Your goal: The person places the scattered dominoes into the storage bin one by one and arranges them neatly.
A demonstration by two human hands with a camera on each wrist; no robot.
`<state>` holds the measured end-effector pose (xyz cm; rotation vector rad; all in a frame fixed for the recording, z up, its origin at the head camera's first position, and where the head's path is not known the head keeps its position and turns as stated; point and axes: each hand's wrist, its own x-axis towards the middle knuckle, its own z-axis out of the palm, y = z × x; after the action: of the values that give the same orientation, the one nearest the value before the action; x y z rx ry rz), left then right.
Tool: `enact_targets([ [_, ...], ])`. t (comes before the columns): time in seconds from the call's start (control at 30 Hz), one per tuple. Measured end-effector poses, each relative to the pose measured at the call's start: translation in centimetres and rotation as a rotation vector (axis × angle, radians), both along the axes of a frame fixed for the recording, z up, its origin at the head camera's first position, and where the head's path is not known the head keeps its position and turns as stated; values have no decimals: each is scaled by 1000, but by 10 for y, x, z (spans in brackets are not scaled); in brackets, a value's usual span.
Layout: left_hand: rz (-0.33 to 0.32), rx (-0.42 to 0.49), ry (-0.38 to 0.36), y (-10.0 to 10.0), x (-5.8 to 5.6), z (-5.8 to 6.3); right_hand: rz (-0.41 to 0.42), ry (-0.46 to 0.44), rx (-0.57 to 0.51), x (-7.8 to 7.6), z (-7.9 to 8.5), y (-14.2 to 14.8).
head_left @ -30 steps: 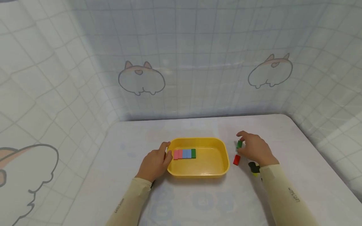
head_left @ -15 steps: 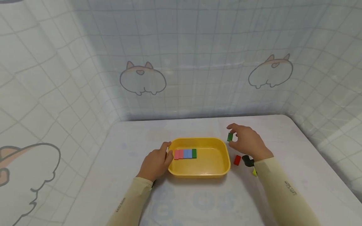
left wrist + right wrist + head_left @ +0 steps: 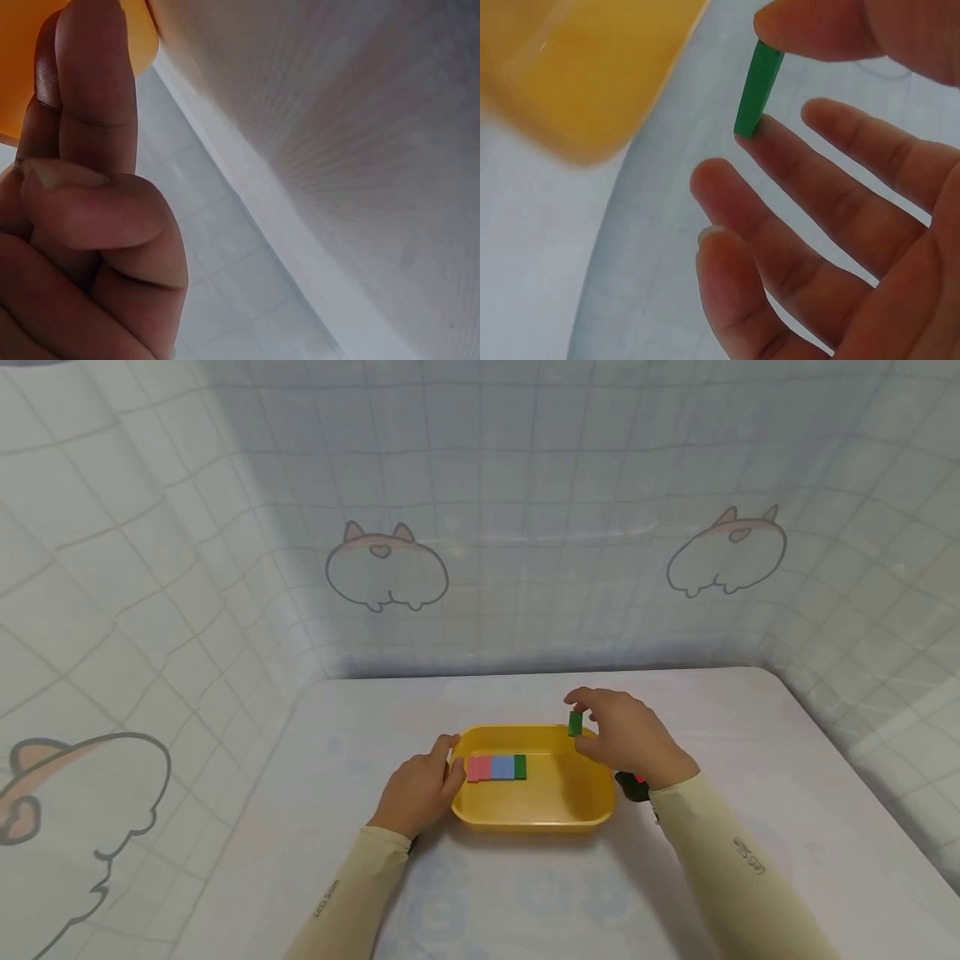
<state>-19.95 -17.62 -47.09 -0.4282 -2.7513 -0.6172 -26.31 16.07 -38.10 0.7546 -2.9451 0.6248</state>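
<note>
At yellow tray [image 3: 562, 793], far right corner | right hand [image 3: 630, 737], grip clamped on green block [image 3: 575, 724] | left hand [image 3: 417, 789] touching left rim, whether clamped cannot tell | in tray, row of pink, blue and green blocks [image 3: 497, 767]

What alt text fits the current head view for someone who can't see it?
The right hand pinches a small green block near the far right corner of a yellow tray. Inside, a row of blocks runs two pink, two blue, one green; the left hand is at the tray's left end.
</note>
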Motion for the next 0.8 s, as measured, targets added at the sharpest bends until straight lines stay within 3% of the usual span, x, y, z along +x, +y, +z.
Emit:
enact_targets([
  [0.33,7,-4,3,0,-3,0,144,-54,27,-2,2,-34],
  [0.8,36,-8,-44,5,-4,7,172,-162,120,-18,-13,-59],
])
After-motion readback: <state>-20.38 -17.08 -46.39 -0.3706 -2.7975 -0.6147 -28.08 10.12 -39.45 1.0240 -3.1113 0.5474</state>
